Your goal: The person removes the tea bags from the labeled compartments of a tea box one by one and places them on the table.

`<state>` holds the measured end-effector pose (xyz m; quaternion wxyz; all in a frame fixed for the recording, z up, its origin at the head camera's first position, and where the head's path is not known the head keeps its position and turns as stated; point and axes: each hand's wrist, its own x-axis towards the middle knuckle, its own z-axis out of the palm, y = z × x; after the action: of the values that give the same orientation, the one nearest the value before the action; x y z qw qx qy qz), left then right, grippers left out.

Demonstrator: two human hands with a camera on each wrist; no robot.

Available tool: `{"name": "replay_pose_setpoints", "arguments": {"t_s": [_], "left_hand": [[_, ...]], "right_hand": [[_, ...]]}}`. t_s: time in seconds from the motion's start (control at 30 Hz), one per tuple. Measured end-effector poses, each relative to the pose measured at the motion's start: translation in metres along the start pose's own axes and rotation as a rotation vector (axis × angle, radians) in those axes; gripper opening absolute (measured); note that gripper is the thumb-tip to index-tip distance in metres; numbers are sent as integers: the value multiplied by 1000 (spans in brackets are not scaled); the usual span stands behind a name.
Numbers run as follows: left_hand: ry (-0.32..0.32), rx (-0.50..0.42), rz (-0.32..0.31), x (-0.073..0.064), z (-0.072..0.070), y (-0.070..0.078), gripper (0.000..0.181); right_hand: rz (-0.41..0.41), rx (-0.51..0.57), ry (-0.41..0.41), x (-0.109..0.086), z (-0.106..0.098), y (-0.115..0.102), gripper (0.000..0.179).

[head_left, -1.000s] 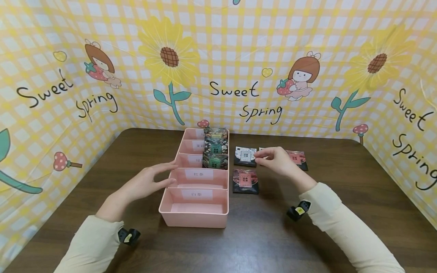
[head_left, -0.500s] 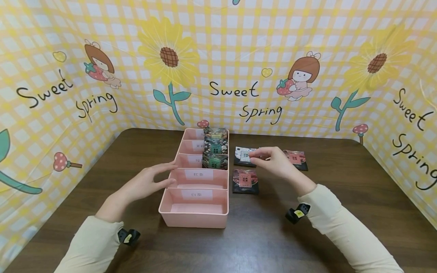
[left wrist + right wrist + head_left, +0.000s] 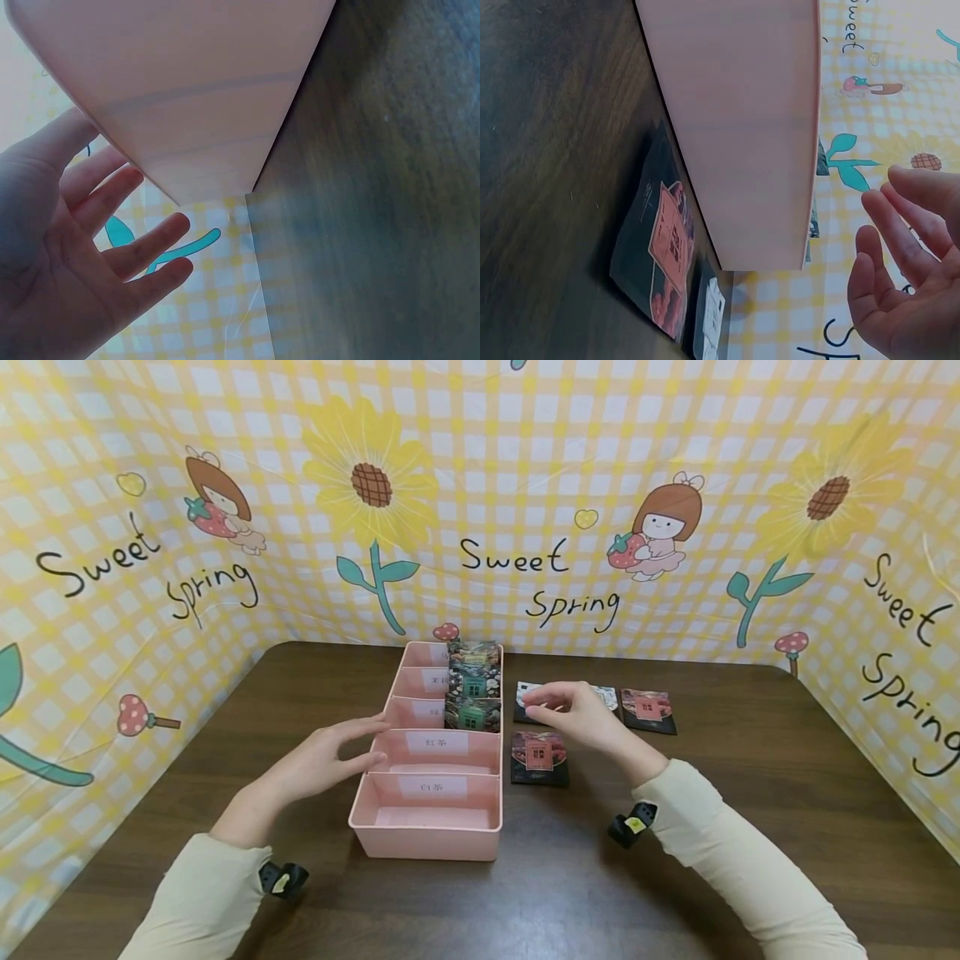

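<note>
A long pink divided box (image 3: 426,843) stands on the brown table, with Chinese labels on its dividers. My left hand (image 3: 311,760) rests at the box's left rim, fingers loosely spread; in the left wrist view the thumb reaches over the edge. My right hand (image 3: 588,720) hovers over a white-and-black tea sachet (image 3: 529,717), its thumb and fingertips apart and nothing between them. The hand partly hides a second white tea sachet (image 3: 607,697). Nearer me lies a red-and-black tea sachet (image 3: 540,758), which shows in the right wrist view beside the box wall.
Another red tea sachet (image 3: 648,710) lies at the right end of the back row. Dark tea sachets, such as a green-labelled one (image 3: 472,717), stand in the box's three back compartments. A yellow checked cloth (image 3: 487,510) with flowers hangs behind and beside the table.
My right hand has moved left across the white sachets, uncovering part of the second white one and all of the back red one. The left hand has stayed at the box rim.
</note>
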<state>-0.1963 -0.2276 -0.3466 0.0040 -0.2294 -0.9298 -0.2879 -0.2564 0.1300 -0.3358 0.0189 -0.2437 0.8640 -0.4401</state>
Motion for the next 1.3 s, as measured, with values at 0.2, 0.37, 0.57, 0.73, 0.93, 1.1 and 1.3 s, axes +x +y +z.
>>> {"name": "replay_pose_setpoints", "arguments": {"t_s": [0.2,0.37,0.57,0.73,0.93,1.1,1.3], "left_hand": [[-5,-6,-9,0,0,-1,49],[-4,1,-11,1,0,-3,50],[-6,4,-8,1,0,-3,50],[-5,2,-7,1,0,-3,50],[0,4,1,1,0,-3,50],[-2,4,1,2,1,-4,49],[-4,6,-1,1,1,-3,49]], "right_hand": [[-4,-3,3,6,7,0,24],[-9,22,14,12,13,1,23],[6,46,34,16,21,1,23],[1,39,51,19,26,1,22],[3,44,57,22,29,2,23],[15,44,40,25,32,5,23],[16,42,35,27,34,6,22]]}}
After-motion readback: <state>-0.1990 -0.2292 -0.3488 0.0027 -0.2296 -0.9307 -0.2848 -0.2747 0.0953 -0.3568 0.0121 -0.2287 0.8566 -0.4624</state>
